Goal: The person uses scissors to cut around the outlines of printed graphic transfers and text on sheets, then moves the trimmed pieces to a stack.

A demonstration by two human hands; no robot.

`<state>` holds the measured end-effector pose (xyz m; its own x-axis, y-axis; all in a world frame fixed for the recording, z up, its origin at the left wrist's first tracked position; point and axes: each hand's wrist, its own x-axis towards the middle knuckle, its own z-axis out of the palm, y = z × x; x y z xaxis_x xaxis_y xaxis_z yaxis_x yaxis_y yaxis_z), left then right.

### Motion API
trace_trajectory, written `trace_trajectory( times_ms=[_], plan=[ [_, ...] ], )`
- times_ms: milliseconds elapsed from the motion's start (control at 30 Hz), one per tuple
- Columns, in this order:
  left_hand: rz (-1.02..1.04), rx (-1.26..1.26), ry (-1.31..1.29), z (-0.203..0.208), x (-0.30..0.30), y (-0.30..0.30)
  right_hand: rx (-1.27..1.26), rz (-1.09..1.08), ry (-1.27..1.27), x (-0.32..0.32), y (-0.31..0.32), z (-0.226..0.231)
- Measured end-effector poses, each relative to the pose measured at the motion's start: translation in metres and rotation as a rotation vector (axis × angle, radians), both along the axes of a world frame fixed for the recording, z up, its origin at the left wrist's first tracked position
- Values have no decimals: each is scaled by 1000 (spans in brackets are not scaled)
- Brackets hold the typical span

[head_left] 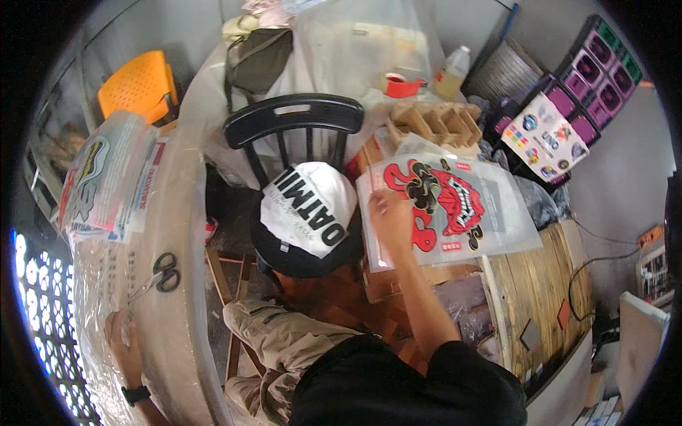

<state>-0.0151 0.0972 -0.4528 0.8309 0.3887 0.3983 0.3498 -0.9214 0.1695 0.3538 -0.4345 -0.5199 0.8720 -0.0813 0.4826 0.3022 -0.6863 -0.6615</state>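
My right hand [392, 214] is over the left part of a printed translucent film sheet [508, 206] with a red and black cartoon design. Its fingers are curled together, and whatever they pinch is too small to make out. On the plastic-covered table at the left, my left hand [124, 344] rests with thumb and fingers apart. Just beyond that hand lie black-handled scissors [167, 272]. Between the two work surfaces, a white cloth piece with black lettering [309, 206] lies on the seat of a black chair [295, 113].
Several printed film sheets [106, 177] are stacked on the left table [174, 334]. Behind the right sheet stand a cardboard divider tray [433, 124], a red tape dispenser [403, 86] and a bottle of yellowish liquid [452, 73]. A wooden board [533, 284] is at the right; an orange chair [138, 85] stands far left.
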Motion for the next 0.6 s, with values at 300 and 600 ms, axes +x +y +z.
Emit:
trace_trajectory(
  times_ms=[300,600],
  plan=[
    [-73,-201,-101,78,35,-85,-588,-720,505,23,-167,-33],
    [-513,-355,-3,129,94,-223,-227,-382,103,-25,-123,60]
  ],
)
